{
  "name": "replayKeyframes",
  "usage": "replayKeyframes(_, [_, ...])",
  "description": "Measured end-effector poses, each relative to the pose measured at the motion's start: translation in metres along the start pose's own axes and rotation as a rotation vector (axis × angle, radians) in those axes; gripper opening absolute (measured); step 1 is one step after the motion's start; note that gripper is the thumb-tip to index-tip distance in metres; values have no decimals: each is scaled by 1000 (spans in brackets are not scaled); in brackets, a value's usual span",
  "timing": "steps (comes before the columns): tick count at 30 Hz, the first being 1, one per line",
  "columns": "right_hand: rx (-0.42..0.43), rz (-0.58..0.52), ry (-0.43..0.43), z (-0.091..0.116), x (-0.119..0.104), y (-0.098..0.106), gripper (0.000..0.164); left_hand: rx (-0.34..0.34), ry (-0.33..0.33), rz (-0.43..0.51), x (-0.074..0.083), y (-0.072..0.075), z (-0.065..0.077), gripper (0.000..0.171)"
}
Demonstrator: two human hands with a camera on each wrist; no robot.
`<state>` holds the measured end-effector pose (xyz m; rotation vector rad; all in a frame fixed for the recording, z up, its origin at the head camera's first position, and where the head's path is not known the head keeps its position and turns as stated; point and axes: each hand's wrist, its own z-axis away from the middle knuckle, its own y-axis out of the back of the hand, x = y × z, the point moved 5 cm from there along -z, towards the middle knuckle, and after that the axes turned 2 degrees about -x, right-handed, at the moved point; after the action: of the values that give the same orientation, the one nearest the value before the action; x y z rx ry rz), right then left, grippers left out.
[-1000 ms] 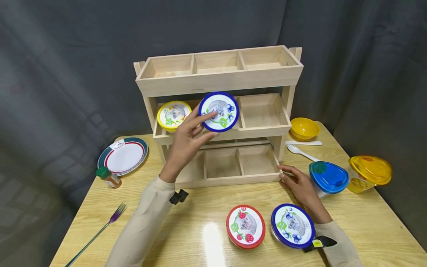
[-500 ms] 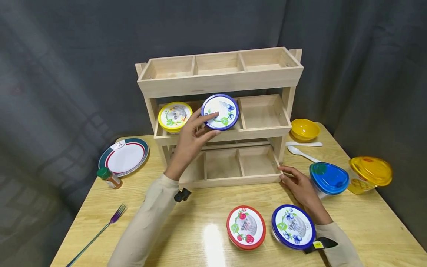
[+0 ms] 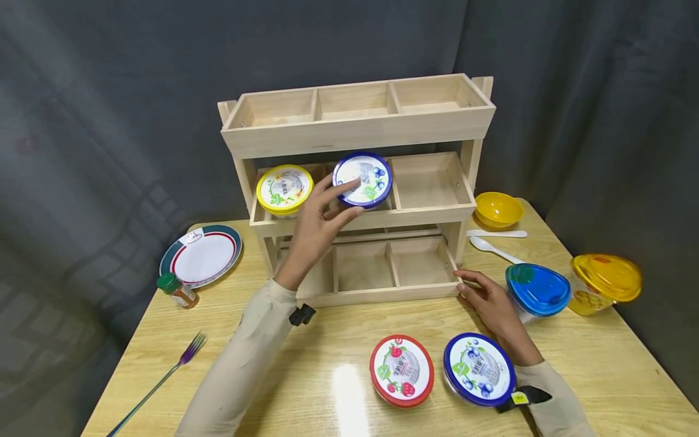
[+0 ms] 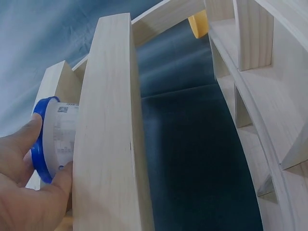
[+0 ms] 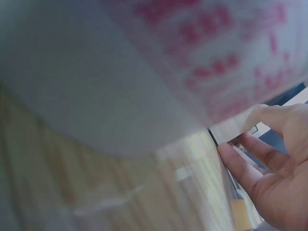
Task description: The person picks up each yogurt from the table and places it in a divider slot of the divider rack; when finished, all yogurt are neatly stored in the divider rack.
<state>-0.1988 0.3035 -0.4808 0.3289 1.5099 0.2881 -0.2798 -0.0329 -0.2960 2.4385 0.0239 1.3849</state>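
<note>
My left hand (image 3: 319,221) holds a round tub with a blue-rimmed blueberry lid (image 3: 363,179), index finger across the lid and thumb below. The tub sits at the middle compartment of the middle tier of a three-tier wooden rack (image 3: 360,136). In the left wrist view, the tub's white side (image 4: 62,134) is partly behind the tier's front board (image 4: 108,125). To its left, a yellow-lidded tub (image 3: 284,189) occupies the left compartment. My right hand (image 3: 491,306) pinches the bottom tier's front right corner; in the right wrist view a blurred white tub (image 5: 120,96) covers much of the scene.
A red-lidded strawberry tub (image 3: 402,370) and another blueberry tub (image 3: 479,369) stand in front. At right are blue-lidded (image 3: 537,290) and yellow-lidded (image 3: 605,279) containers, a yellow bowl (image 3: 498,210) and a white spoon (image 3: 494,250). Left: plate (image 3: 207,256), spice jar (image 3: 177,291), fork (image 3: 164,379).
My left hand has moved slightly right with the blueberry tub, whose lid now tips farther back over the middle compartment. My right hand has stayed at the rack's corner.
</note>
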Motion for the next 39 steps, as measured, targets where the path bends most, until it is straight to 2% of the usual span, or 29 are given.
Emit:
replayKeyframes(8, [1,-2,11,0,-2,1,43,-76,77,-140,4,0,-2,48])
replayKeyframes(12, [-3,1,16,0,0,0,43,-96,90,-173,6,0,0,49])
replayKeyframes(16, [-5,6,19,0,0,0,43,-101,60,-195,13,0,6,49])
replayKeyframes(19, [-5,8,14,0,0,0,43,-101,13,-235,22,1,12,49])
replayKeyframes(26, [-7,7,6,-1,1,0,44,-122,-79,-322,44,0,26,59])
replayKeyframes(32, [-7,3,4,-2,2,0,43,-106,-104,-215,60,3,42,62])
replayKeyframes(35, [-7,3,1,-1,2,0,43,-94,-134,-148,66,4,51,56])
replayKeyframes(39, [-6,9,8,-1,0,0,43,-67,-194,-103,73,6,63,46])
